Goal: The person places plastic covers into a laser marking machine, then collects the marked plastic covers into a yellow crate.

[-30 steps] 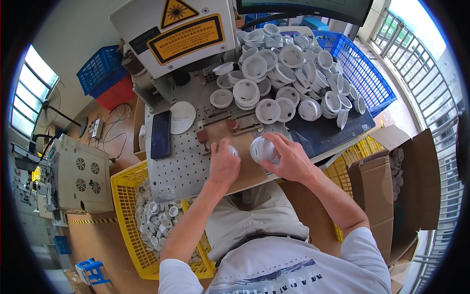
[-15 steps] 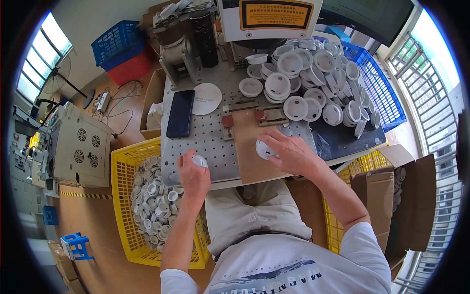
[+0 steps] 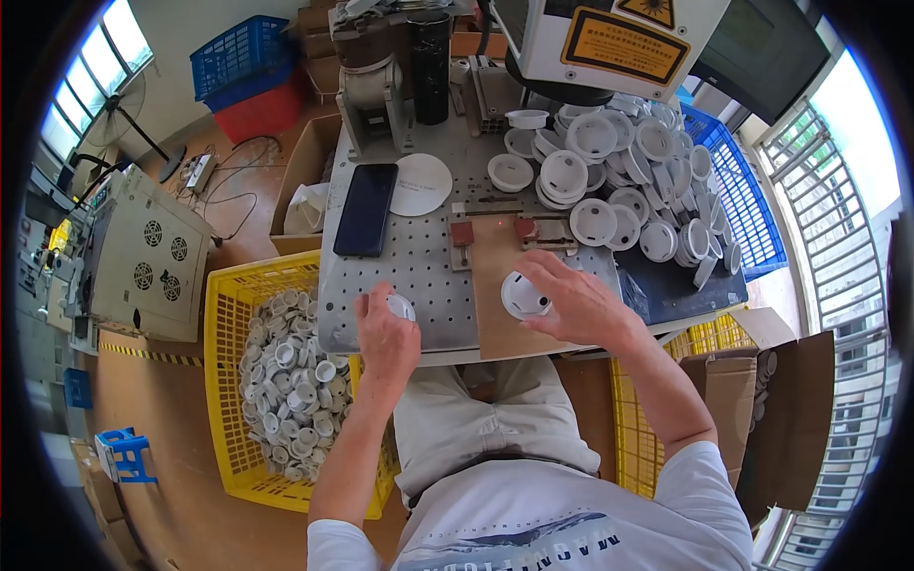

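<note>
My left hand is closed on a white plastic cup lid at the front left of the perforated metal worktop. Over a brown board, my right hand has its fingers and thumb around the edge of another white lid. Slots show in this lid's face. Beyond the right hand, two red-topped clamp blocks sit at the board's far end, with a small red light dot between them. A large heap of white lids covers the worktop's back right.
A dark phone and a round white disc lie at the left. The machine head with a yellow warning label overhangs the back. A yellow crate holds many lids, lower left. Open cardboard boxes stand at right.
The camera view has tilted and shifted slightly. My right fingers have spread a little, showing more of the lid's face. My left hand keeps its lid in nearly the same spot.
</note>
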Tool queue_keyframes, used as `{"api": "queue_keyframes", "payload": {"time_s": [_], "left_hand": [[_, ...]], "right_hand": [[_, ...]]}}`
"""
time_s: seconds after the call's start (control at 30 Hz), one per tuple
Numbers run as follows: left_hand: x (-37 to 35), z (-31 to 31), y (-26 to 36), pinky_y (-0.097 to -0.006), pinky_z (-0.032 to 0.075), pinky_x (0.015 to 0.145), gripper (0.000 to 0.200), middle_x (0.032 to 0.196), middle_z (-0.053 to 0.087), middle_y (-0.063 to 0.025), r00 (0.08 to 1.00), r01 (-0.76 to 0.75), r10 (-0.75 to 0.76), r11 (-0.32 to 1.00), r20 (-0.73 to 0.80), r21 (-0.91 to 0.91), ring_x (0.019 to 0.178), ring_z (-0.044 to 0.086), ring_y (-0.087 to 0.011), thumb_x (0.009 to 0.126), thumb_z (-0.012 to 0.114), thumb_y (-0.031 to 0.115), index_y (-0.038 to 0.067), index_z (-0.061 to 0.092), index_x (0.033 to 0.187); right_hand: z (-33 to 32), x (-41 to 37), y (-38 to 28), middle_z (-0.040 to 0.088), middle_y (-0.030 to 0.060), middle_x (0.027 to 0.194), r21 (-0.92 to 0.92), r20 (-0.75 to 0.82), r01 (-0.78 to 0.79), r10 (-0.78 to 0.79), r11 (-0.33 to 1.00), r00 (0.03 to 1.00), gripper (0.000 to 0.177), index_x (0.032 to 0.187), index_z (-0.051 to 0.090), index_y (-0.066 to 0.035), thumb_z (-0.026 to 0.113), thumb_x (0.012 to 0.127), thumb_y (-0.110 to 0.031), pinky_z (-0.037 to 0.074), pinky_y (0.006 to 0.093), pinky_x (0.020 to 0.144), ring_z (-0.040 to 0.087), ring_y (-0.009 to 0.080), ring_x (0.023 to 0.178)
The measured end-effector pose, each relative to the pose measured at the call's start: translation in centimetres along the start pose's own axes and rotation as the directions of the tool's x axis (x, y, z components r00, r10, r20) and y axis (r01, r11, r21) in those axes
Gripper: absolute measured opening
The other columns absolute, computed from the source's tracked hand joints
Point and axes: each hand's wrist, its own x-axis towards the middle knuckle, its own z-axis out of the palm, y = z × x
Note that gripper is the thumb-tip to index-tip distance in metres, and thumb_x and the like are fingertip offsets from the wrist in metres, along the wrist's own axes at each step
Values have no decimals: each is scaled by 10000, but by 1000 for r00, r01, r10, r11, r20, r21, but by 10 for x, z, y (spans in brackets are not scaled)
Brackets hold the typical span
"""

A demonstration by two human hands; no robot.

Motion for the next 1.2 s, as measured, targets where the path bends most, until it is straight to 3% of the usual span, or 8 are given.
{"api": "queue_keyframes", "payload": {"time_s": [0.13, 0.2, 0.4, 0.83, 0.93, 1.0, 1.1, 1.2], "left_hand": [[0, 5, -3, -429, 399, 895, 40, 1167, 526, -193, 999, -32, 33, 999, -20, 30, 1023, 492, -375, 597, 689, -15, -26, 670, 631], [-1, 5, -3, -432, 398, 892, 64, 1164, 526, -194, 999, -17, 17, 1000, -27, -5, 1018, 492, -377, 586, 696, -17, -33, 666, 640], [-1, 4, -3, -437, 398, 878, 103, 1156, 529, -195, 1000, -11, 10, 999, -26, -42, 995, 495, -378, 583, 678, -33, -47, 640, 678], [2, 3, 2, -440, 412, 873, 128, 1096, 562, -153, 996, -5, 3, 1000, -87, -22, 988, 518, -366, 555, 649, -80, -62, 626, 679], [-2, 4, -1, -436, 401, 886, 58, 1140, 549, -175, 998, -6, 6, 1000, -63, 14, 1006, 499, -367, 585, 664, -32, -39, 649, 641], [1, 2, 4, -436, 405, 875, 129, 1097, 559, -165, 996, 41, -45, 998, -80, -43, 989, 516, -371, 544, 643, -78, -58, 616, 668], [2, 3, 2, -444, 402, 874, 143, 1091, 553, -172, 995, -18, 17, 1000, -99, -18, 986, 513, -378, 536, 633, -81, -58, 613, 675], [2, 1, 1, -455, 399, 874, 149, 1090, 551, -176, 997, -25, 21, 999, -80, -41, 987, 513, -377, 529, 628, -81, -66, 607, 676]], "right_hand": [[20, 17, 1, 543, 209, 1195, 38, 3, -39, 39, 999, 999, 472, 1207, 541, -30, 721, 823, -236, 540, 480, 757, 660, 398, 845], [29, 29, 0, 539, 231, 1191, -6, -134, -15, 14, 1000, 991, 441, 1167, 540, -8, 718, 830, -229, 549, 469, 713, 658, 413, 816], [49, 56, 4, 535, 252, 1173, -3, -239, -100, 97, 995, 966, 387, 1116, 546, 15, 703, 850, -217, 551, 473, 681, 649, 446, 807], [53, 70, 10, 534, 248, 1212, -55, -321, -133, 109, 990, 941, 324, 1074, 548, 8, 695, 857, -182, 551, 468, 678, 653, 433, 802], [49, 48, 5, 569, 209, 1206, 108, -493, -10, 62, 994, 868, 297, 1073, 569, -2, 695, 848, -149, 549, 447, 663, 657, 397, 767], [52, 29, 6, 622, 177, 1110, 224, -513, -111, 214, 968, 831, 254, 1048, 597, -8, 688, 839, -121, 544, 427, 646, 657, 364, 734], [55, 11, 4, 642, 164, 975, 334, -456, -180, 326, 925, 828, 202, 1011, 617, -17, 677, 834, -95, 539, 410, 637, 658, 353, 728], [66, 5, 9, 639, 147, 921, 247, -477, -149, 254, 957, 841, 173, 989, 628, -24, 668, 826, -66, 529, 400, 621, 654, 346, 707]]}}
